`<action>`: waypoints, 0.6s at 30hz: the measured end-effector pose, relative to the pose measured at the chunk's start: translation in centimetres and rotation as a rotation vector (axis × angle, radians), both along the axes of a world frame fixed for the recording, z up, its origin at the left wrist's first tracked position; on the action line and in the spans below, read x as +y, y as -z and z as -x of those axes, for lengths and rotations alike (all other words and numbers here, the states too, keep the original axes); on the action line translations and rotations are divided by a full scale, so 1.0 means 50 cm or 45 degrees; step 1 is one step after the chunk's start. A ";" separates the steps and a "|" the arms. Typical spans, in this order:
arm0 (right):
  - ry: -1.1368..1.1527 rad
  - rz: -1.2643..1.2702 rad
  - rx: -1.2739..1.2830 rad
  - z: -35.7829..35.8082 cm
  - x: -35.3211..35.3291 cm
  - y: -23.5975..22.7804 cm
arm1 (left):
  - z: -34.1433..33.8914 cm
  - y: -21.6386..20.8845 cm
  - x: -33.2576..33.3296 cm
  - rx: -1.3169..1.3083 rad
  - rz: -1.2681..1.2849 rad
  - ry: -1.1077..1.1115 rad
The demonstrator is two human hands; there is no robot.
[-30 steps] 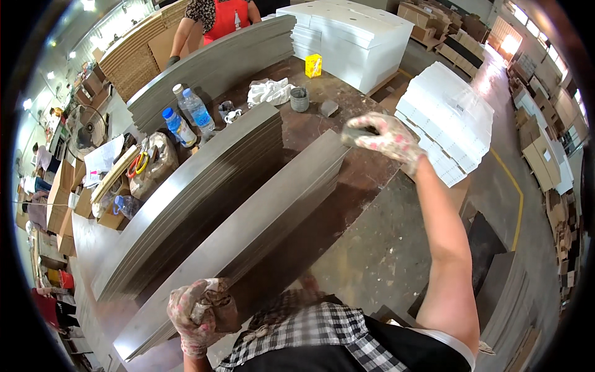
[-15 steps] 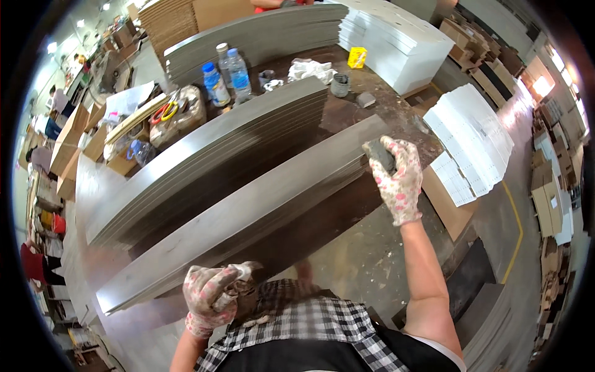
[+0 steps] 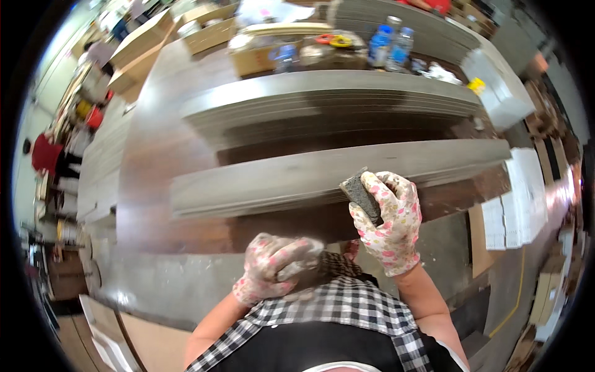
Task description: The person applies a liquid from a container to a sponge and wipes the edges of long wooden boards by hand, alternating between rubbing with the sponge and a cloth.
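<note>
My right hand (image 3: pixel 392 226), in a flowered glove, is closed round a dark grey, rough-looking block (image 3: pixel 361 196). The block is tilted over the front edge of the nearer stack of long grey panels (image 3: pixel 297 170); whether it touches them I cannot tell. Close to my body, my left hand (image 3: pixel 263 268) wears a matching glove and grips a crumpled, dirty rag (image 3: pixel 310 263), partly smeared by motion. It is held in front of the checked apron (image 3: pixel 347 301), short of the table edge. A second stack of grey panels (image 3: pixel 322 84) stands behind the first on the brown table (image 3: pixel 155 204).
Along the back of the table stand plastic bottles (image 3: pixel 400 48), scissors (image 3: pixel 339 41), an open carton (image 3: pixel 207 31) and a white cloth (image 3: pixel 441 73). White panels (image 3: pixel 525 198) are stacked at the right. Cardboard (image 3: pixel 155 338) leans at the lower left. A person in red (image 3: pixel 46 154) is far left.
My view has turned to the left. My right hand has come back from the far right end of the nearer stack to its middle, still with the block. The left hand keeps the rag.
</note>
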State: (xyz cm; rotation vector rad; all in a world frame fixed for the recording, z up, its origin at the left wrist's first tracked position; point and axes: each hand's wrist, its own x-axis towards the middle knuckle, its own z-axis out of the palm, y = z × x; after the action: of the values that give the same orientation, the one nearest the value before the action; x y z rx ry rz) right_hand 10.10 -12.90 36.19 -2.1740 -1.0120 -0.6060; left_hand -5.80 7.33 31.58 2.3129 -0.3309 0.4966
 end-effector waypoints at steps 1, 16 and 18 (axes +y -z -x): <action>-0.052 -0.005 0.014 0.025 0.045 -0.004 | 0.027 0.003 0.023 -0.014 0.045 -0.013; -0.576 0.308 -0.118 0.230 0.433 -0.034 | 0.226 0.045 0.140 -0.136 0.154 -0.347; -0.562 0.253 -0.143 0.207 0.387 -0.030 | 0.214 0.047 0.133 -0.100 0.128 -0.320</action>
State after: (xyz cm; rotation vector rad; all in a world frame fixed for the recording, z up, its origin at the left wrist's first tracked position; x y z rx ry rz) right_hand -0.25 6.44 37.68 -1.9982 -1.6131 -0.4349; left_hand -16.52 14.00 29.20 2.2517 -0.0498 0.7124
